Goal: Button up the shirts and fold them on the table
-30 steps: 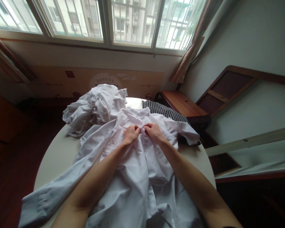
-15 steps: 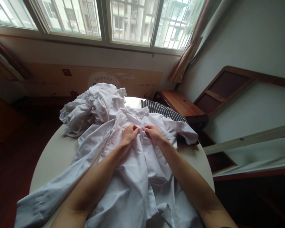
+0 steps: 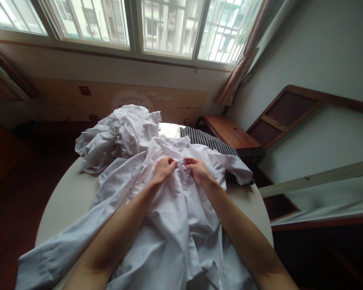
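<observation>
A long-sleeved white shirt [image 3: 166,225] lies spread over the table, its collar at the far end and one sleeve trailing toward the near left. My left hand [image 3: 165,167] pinches the shirt's front opening a little below the collar. Just across from it, my right hand [image 3: 197,170] has its fingers on the other side of the same opening, thumb beneath, closed on the cloth. A small gap separates the two sets of fingertips. Any button between them is too small to make out.
A crumpled heap of white clothes [image 3: 121,133] sits at the table's far left. Black-and-white striped fabric [image 3: 208,139] lies under the right sleeve. The round white table [image 3: 63,201] has a wooden desk [image 3: 230,131] beyond it, below the barred window [image 3: 169,28].
My right hand has drawn slightly to the right, away from the left fingertips, with its fingers a bit straighter. My left hand stays at the shirt front.
</observation>
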### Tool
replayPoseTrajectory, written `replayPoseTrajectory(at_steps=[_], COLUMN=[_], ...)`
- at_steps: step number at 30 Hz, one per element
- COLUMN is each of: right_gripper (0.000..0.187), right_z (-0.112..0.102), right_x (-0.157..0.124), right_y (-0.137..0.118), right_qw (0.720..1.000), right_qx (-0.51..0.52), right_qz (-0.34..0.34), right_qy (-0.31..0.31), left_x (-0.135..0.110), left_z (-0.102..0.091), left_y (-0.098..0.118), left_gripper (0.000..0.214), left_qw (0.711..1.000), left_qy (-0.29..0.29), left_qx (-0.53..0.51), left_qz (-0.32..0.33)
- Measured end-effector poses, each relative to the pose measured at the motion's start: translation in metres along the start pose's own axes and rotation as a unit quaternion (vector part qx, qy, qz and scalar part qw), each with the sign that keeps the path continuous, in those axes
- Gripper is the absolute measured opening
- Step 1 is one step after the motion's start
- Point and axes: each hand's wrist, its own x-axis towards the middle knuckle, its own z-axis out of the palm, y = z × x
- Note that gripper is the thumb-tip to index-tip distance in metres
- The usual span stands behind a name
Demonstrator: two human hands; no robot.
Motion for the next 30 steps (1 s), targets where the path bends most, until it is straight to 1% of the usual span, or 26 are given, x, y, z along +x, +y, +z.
replayPoseTrajectory(at_steps=[5,10,13,15,17,19,23,27,30], right_gripper=[0.036,0.033,0.031,0.03,0.03,0.029,0.025,0.021,0.02], right_z=[0.004,0.004,0.005,0.006,0.009,0.013,0.019,0.022,0.023], right_x=[-0.005,-0.006,-0.01,-0.012,-0.013,-0.012,-0.005,0.0,0.0], right_y=[-0.002,-0.003,-0.005,-0.005,-0.004,0.0,0.013,0.023,0.023], right_qw=[1.0,1.0,0.999,0.999,0.996,0.992,0.977,0.95,0.933], right_qx=[0.001,-0.018,-0.024,-0.033,-0.047,-0.058,-0.095,-0.179,-0.225], right_qz=[-0.007,0.002,0.002,-0.009,-0.033,-0.077,-0.156,-0.201,-0.221], right_qy=[-0.011,0.02,0.026,0.038,0.063,0.086,0.11,0.156,0.171], left_x=[0.006,0.007,0.006,0.004,0.002,0.001,-0.002,-0.002,0.0], left_z=[-0.003,-0.002,-0.002,-0.003,-0.005,-0.007,-0.01,-0.012,-0.013], left_y=[-0.005,-0.006,-0.005,-0.004,-0.002,0.0,0.006,0.007,0.006], left_gripper=[0.02,0.018,0.017,0.016,0.016,0.017,0.019,0.019,0.017], left_qw=[0.996,0.99,0.988,0.99,0.994,0.997,0.998,0.998,0.998], left_qy=[0.002,-0.004,-0.024,-0.037,-0.042,-0.041,-0.047,-0.056,-0.053], left_qx=[-0.086,-0.142,-0.153,-0.133,-0.098,-0.066,-0.027,-0.005,-0.027], left_qz=[-0.003,0.0,0.005,0.008,0.01,0.013,0.018,0.015,0.013])
